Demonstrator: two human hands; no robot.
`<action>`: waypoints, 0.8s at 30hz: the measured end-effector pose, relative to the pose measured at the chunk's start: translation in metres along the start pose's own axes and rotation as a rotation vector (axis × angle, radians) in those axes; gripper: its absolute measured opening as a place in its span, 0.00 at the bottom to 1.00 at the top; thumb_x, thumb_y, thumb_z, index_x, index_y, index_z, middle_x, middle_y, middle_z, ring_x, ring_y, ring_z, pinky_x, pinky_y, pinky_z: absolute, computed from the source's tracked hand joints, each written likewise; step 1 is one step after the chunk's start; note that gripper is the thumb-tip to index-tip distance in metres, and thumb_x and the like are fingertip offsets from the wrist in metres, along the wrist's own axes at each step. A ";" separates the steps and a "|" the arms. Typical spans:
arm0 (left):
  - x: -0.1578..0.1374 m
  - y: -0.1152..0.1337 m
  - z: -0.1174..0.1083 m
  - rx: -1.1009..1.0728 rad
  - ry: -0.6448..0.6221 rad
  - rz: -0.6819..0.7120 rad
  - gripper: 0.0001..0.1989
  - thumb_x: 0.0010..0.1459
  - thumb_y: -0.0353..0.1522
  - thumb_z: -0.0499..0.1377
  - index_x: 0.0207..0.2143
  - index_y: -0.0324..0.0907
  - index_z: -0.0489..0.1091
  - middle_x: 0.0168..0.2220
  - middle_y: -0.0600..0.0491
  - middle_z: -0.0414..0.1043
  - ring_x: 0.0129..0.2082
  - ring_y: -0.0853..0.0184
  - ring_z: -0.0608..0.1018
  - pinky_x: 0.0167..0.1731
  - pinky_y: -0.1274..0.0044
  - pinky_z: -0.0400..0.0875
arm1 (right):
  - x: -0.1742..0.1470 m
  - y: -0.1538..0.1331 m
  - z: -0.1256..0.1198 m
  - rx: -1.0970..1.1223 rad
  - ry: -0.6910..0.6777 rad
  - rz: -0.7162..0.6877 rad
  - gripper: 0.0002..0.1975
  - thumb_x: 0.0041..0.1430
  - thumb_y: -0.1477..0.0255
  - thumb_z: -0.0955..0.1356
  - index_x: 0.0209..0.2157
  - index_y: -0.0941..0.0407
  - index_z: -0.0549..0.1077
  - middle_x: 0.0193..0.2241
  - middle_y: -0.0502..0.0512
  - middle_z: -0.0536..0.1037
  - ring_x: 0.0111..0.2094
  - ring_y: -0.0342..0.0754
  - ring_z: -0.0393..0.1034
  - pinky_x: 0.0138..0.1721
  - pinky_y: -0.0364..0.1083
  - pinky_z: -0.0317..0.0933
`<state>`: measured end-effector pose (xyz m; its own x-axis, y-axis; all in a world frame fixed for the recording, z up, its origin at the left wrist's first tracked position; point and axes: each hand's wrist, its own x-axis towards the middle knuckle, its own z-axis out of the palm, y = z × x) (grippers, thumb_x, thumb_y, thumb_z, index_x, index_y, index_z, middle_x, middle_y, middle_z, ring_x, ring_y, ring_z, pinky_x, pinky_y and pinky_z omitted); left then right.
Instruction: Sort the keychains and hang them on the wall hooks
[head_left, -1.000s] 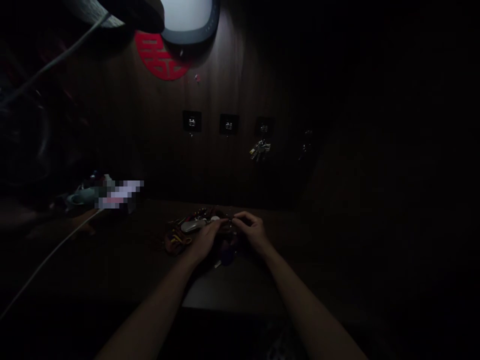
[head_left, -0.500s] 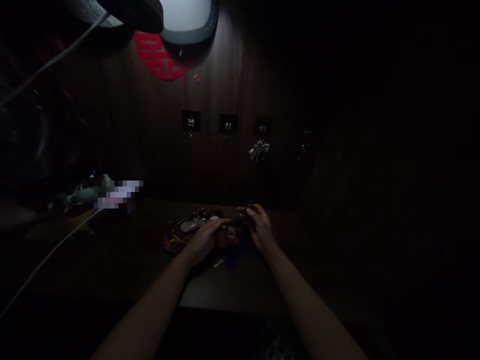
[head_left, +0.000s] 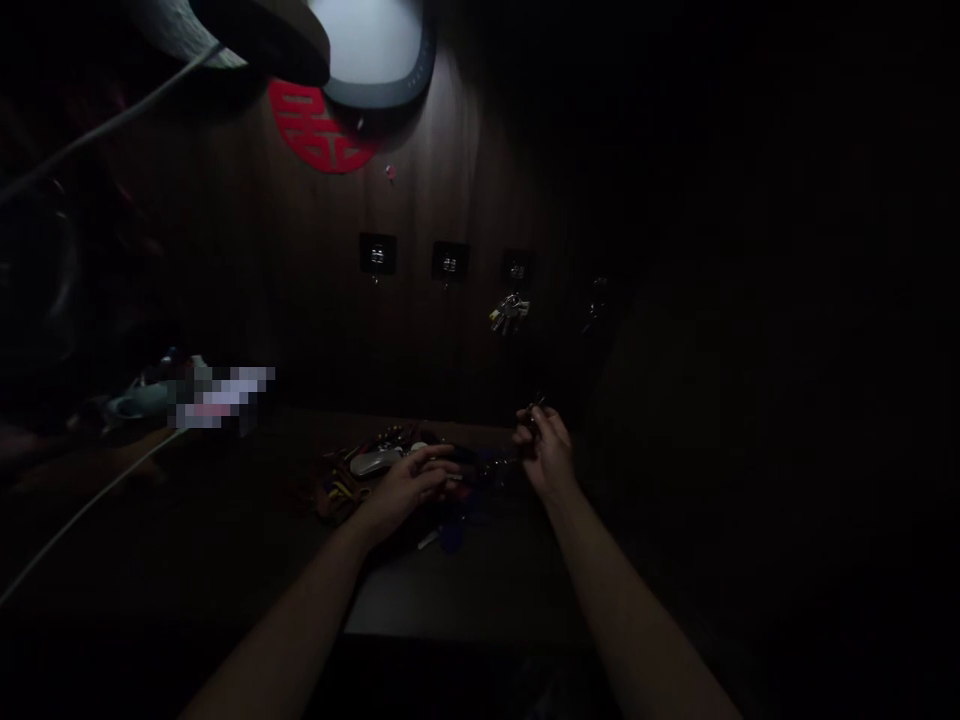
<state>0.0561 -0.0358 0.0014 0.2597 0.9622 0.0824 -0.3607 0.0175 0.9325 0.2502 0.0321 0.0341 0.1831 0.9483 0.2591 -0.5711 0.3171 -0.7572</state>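
From where I stood, the work among the tangle looked only partway along, as far as I could judge in that gloom. One small dark thing [head_left: 535, 405] was up off the table [head_left: 450, 600], pinched between the fingertips of the right hand [head_left: 551, 450], though too dim for me to name. The heap [head_left: 337, 490] still lay largely on the table by the left hand [head_left: 412, 485], with a silvery oval thing [head_left: 375, 462] and yellow and dark strands among it, so most of it seemed yet to be dealt with. The left hand rested over the heap's near side, fingers loosely bent; I couldn't tell whether they gripped anything. A blue thing [head_left: 451, 538] and a pale strip [head_left: 427, 541] lay just below it. Small glints showed between the hands. On the wall, keys [head_left: 510, 313] hung beneath the third hook plate [head_left: 517, 268].

A second earlier, the two hands had met fingertip to fingertip over the heap; now they were well apart, the right one having moved off to the right with its small thing, while the left stayed by the heap.
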 end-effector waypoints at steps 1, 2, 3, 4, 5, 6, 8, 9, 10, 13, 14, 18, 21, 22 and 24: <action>0.000 0.000 0.000 0.020 0.011 0.010 0.21 0.48 0.34 0.63 0.46 0.41 0.67 0.43 0.46 0.72 0.33 0.66 0.77 0.37 0.74 0.67 | 0.003 -0.004 -0.001 -0.019 0.007 -0.021 0.12 0.42 0.68 0.71 0.28 0.54 0.65 0.22 0.43 0.73 0.14 0.33 0.57 0.16 0.35 0.53; 0.001 -0.001 -0.001 0.050 0.032 0.022 0.21 0.48 0.35 0.62 0.46 0.41 0.67 0.42 0.47 0.72 0.33 0.67 0.77 0.37 0.75 0.67 | 0.007 -0.007 -0.002 -0.041 0.020 -0.043 0.12 0.42 0.68 0.71 0.27 0.54 0.65 0.21 0.43 0.73 0.14 0.32 0.56 0.15 0.34 0.52; 0.001 -0.001 -0.001 0.088 0.061 0.035 0.20 0.48 0.35 0.62 0.45 0.41 0.68 0.40 0.47 0.73 0.33 0.67 0.77 0.36 0.75 0.67 | 0.011 -0.012 -0.003 -0.063 0.037 -0.066 0.12 0.42 0.68 0.71 0.27 0.54 0.64 0.21 0.43 0.73 0.13 0.32 0.55 0.14 0.34 0.50; 0.002 -0.001 -0.002 0.131 0.097 0.045 0.19 0.47 0.36 0.62 0.43 0.41 0.68 0.38 0.48 0.74 0.33 0.67 0.76 0.35 0.76 0.67 | 0.016 -0.017 -0.004 -0.083 0.060 -0.090 0.12 0.41 0.68 0.71 0.27 0.54 0.64 0.20 0.43 0.73 0.13 0.32 0.54 0.13 0.34 0.48; 0.003 -0.002 -0.003 0.173 0.139 0.055 0.18 0.47 0.36 0.62 0.42 0.40 0.69 0.36 0.49 0.74 0.32 0.68 0.76 0.33 0.77 0.67 | 0.021 -0.022 -0.005 -0.101 0.086 -0.113 0.13 0.41 0.68 0.71 0.27 0.54 0.64 0.20 0.43 0.73 0.12 0.32 0.54 0.12 0.34 0.46; 0.004 -0.002 -0.005 0.208 0.182 0.064 0.17 0.47 0.36 0.62 0.41 0.40 0.70 0.34 0.51 0.75 0.31 0.68 0.76 0.32 0.78 0.66 | 0.027 -0.028 -0.006 -0.118 0.114 -0.136 0.13 0.41 0.68 0.71 0.26 0.54 0.63 0.19 0.43 0.73 0.12 0.32 0.53 0.11 0.33 0.44; 0.007 -0.003 -0.007 0.243 0.264 0.073 0.15 0.47 0.36 0.61 0.39 0.40 0.70 0.32 0.52 0.75 0.30 0.69 0.75 0.31 0.79 0.66 | 0.040 -0.041 -0.007 -0.149 0.175 -0.181 0.12 0.42 0.68 0.70 0.26 0.54 0.62 0.18 0.42 0.72 0.11 0.32 0.52 0.10 0.33 0.42; 0.008 -0.004 -0.009 0.246 0.297 0.075 0.15 0.46 0.35 0.61 0.38 0.40 0.70 0.32 0.52 0.74 0.30 0.69 0.75 0.31 0.79 0.67 | 0.047 -0.048 -0.007 -0.164 0.202 -0.204 0.12 0.43 0.68 0.69 0.27 0.54 0.62 0.18 0.42 0.72 0.11 0.32 0.52 0.10 0.33 0.41; 0.009 -0.005 -0.010 0.247 0.323 0.076 0.15 0.46 0.35 0.60 0.38 0.40 0.70 0.32 0.52 0.74 0.30 0.70 0.75 0.31 0.80 0.67 | 0.054 -0.056 -0.007 -0.178 0.225 -0.225 0.11 0.44 0.69 0.69 0.27 0.54 0.62 0.18 0.42 0.72 0.11 0.33 0.53 0.10 0.33 0.41; 0.012 -0.006 -0.014 0.246 0.343 0.075 0.16 0.45 0.36 0.61 0.37 0.40 0.71 0.32 0.52 0.74 0.30 0.70 0.75 0.31 0.80 0.67 | 0.074 -0.080 -0.004 -0.235 0.270 -0.270 0.09 0.46 0.71 0.68 0.27 0.54 0.62 0.19 0.42 0.72 0.12 0.33 0.54 0.10 0.32 0.41; 0.013 -0.007 -0.015 0.242 0.337 0.073 0.16 0.44 0.36 0.62 0.37 0.39 0.71 0.32 0.52 0.74 0.29 0.70 0.75 0.30 0.80 0.67 | 0.081 -0.087 -0.002 -0.256 0.277 -0.280 0.08 0.46 0.71 0.67 0.28 0.54 0.62 0.19 0.42 0.72 0.12 0.33 0.54 0.10 0.32 0.42; 0.014 -0.008 -0.016 0.192 0.320 0.070 0.15 0.42 0.35 0.63 0.35 0.39 0.71 0.30 0.53 0.74 0.27 0.70 0.75 0.30 0.79 0.67 | 0.105 -0.109 0.010 -0.326 0.273 -0.302 0.06 0.49 0.73 0.66 0.27 0.54 0.63 0.19 0.43 0.72 0.13 0.33 0.56 0.10 0.32 0.43; 0.013 -0.008 -0.015 0.188 0.323 0.080 0.13 0.44 0.34 0.62 0.35 0.39 0.71 0.30 0.53 0.74 0.28 0.70 0.75 0.31 0.79 0.67 | 0.120 -0.117 0.018 -0.343 0.279 -0.292 0.04 0.51 0.75 0.65 0.27 0.54 0.63 0.19 0.43 0.72 0.13 0.33 0.55 0.10 0.32 0.43; 0.013 -0.008 -0.014 0.192 0.323 0.084 0.13 0.44 0.33 0.62 0.34 0.39 0.71 0.30 0.53 0.74 0.28 0.70 0.75 0.31 0.79 0.67 | 0.124 -0.118 0.020 -0.349 0.286 -0.286 0.04 0.51 0.76 0.65 0.27 0.54 0.63 0.18 0.43 0.72 0.12 0.33 0.55 0.10 0.32 0.43; 0.012 -0.007 -0.013 0.197 0.320 0.084 0.12 0.44 0.33 0.61 0.34 0.39 0.71 0.30 0.53 0.73 0.28 0.70 0.74 0.32 0.79 0.67 | 0.130 -0.117 0.023 -0.370 0.307 -0.271 0.04 0.51 0.76 0.64 0.26 0.54 0.63 0.18 0.43 0.72 0.12 0.34 0.55 0.09 0.32 0.43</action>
<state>0.0499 -0.0205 -0.0091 -0.0674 0.9948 0.0765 -0.1814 -0.0877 0.9795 0.3225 0.1183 0.1704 0.5412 0.7739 0.3291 -0.1622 0.4800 -0.8622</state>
